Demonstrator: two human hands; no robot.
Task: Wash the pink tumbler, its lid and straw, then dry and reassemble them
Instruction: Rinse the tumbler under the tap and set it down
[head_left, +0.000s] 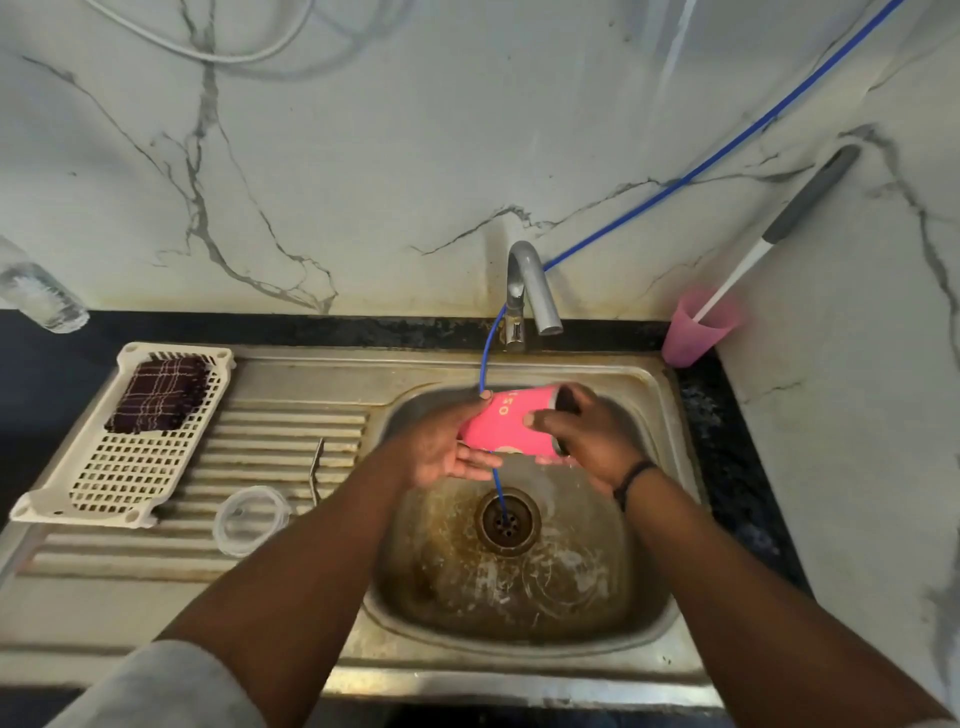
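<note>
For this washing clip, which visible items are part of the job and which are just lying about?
Part of the job:
pink tumbler, held by left hand and right hand over the sink
clear lid on the drainboard
metal straw beside it
tap
checked cloth in the white basket, probably for drying

Lying about:
pink cup holding a brush
blue hose

Both hands hold the pink tumbler (506, 422) sideways over the sink (519, 613): left hand (441, 447) at its base, right hand (582, 431) at its mouth.
</note>
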